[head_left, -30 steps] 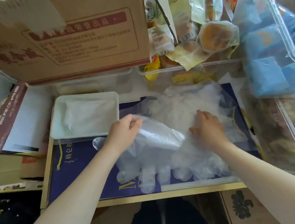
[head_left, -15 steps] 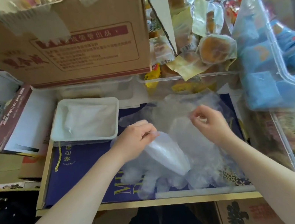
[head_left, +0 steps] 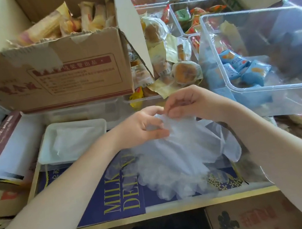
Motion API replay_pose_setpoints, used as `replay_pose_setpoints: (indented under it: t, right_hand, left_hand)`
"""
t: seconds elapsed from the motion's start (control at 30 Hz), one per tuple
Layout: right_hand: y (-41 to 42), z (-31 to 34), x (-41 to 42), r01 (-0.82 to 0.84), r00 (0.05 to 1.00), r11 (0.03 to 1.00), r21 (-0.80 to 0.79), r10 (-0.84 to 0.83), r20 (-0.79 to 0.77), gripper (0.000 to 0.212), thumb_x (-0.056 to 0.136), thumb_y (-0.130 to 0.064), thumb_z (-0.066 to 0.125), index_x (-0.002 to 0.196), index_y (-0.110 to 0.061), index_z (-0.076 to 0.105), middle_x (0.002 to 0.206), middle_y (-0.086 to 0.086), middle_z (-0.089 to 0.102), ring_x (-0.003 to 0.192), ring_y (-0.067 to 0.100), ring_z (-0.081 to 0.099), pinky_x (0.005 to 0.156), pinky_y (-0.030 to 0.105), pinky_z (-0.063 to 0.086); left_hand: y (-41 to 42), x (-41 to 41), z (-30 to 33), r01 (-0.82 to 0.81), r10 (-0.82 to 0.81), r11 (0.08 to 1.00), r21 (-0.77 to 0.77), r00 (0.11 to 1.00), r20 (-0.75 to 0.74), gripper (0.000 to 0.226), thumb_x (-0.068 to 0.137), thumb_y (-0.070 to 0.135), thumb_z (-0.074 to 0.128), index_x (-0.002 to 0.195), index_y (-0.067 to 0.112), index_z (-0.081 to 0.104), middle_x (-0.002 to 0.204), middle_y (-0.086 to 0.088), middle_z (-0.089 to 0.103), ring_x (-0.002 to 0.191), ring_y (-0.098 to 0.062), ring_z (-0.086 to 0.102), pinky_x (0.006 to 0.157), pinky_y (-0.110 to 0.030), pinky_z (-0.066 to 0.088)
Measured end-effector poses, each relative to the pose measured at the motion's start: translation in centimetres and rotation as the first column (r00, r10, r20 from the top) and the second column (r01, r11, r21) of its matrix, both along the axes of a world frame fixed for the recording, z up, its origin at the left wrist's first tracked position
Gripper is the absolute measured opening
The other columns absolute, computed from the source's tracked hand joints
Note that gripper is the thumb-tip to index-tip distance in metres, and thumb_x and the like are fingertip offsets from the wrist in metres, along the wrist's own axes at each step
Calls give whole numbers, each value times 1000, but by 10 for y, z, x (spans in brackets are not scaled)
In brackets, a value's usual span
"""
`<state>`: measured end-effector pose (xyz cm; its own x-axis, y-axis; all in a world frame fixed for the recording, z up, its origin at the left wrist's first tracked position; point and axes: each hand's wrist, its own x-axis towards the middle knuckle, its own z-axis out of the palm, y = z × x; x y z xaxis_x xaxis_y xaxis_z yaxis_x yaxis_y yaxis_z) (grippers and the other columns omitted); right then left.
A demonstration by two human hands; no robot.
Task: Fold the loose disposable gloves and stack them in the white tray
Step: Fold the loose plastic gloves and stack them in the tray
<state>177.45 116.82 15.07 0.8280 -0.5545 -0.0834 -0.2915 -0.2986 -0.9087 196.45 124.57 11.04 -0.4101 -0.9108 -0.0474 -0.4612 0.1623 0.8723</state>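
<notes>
A clear plastic disposable glove (head_left: 184, 148) hangs lifted above a dark blue box lid (head_left: 121, 205), its fingers drooping toward me. My left hand (head_left: 142, 127) and my right hand (head_left: 190, 103) both pinch its cuff edge, close together. Under it lies a loose heap of more clear gloves (head_left: 170, 187). The white tray (head_left: 46, 150) sits to the left of my hands and holds folded gloves (head_left: 74, 141).
A torn cardboard box (head_left: 63, 73) of wrapped snacks stands behind the tray. A large clear plastic bin (head_left: 267, 51) with blue packets is at the right, wrapped buns (head_left: 185, 72) behind my hands. A maroon-and-white carton (head_left: 1, 147) lies at the left.
Both hands have risen off the pile and come together, lifting one glove by its cuff. The head camera has tilted up, showing more of the boxes behind.
</notes>
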Motion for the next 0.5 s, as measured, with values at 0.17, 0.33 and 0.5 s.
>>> replay_pose_setpoints:
  t: [0.17, 0.33, 0.5]
  right_hand:
    - [-11, 2, -7, 253, 966, 964, -81, -257, -43, 15, 79, -13, 72, 82, -27, 70, 79, -5, 69, 71, 5, 60, 76, 26, 52]
    - [-19, 11, -18, 393, 919, 917, 67, -390, -47, 7, 81, -15, 71, 76, -18, 68, 71, -4, 64, 67, 8, 58, 68, 20, 47]
    - [-24, 12, -2, 578, 814, 814, 63, -580, 25, 26, 89, -21, 61, 75, 1, 63, 48, -5, 51, 47, 11, 43, 46, 15, 41]
  left_hand:
    - [8, 9, 0, -154, 151, 986, -61, 987, -55, 33, 83, 50, 58, 78, 18, 69, 82, 7, 61, 80, -5, 58, 79, -18, 42]
    - [10, 25, 3, -259, 256, 954, -151, 966, -42, 37, 84, 48, 56, 76, 13, 69, 84, 5, 61, 81, -8, 59, 77, -16, 43]
    - [11, 35, 8, -366, 360, 914, -176, 931, -62, 35, 85, 45, 60, 77, 12, 66, 88, -8, 62, 77, -9, 55, 71, -10, 39]
